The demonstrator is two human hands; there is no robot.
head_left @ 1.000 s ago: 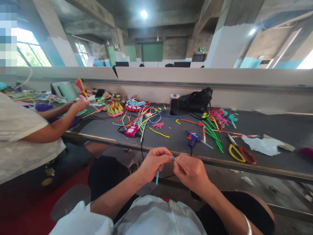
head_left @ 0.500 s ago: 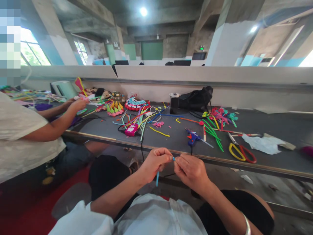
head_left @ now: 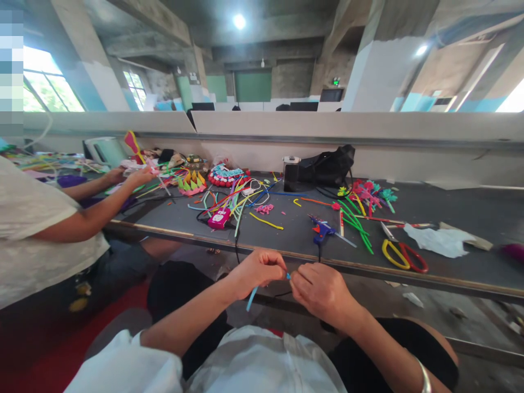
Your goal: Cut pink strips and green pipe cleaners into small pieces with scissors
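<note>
A light-blue pipe cleaner (head_left: 252, 299) runs through my left hand (head_left: 262, 271), its loose tail hanging below the palm. The fingers of that hand are closed on it. Between the two hands a small bent blue bit of it shows at the fingertips. My right hand (head_left: 318, 289) is closed at this bit, pinching its end; most of what lies inside the fingers is hidden. Both hands are in front of the table edge, above my lap. Beyond them on the table lies a blue glue gun (head_left: 322, 231).
Scissors (head_left: 399, 254) with yellow and red handles lie at right beside white tissue (head_left: 436, 240). Green pipe cleaners (head_left: 357, 226), a pink box (head_left: 220, 217) and a black bag (head_left: 327, 165) are on the table (head_left: 282, 243). At left a co-worker's hand (head_left: 141, 177) holds pink material.
My hands have shifted slightly down, and the blue tail now slants further left. The co-worker's near hand has moved a little to the right.
</note>
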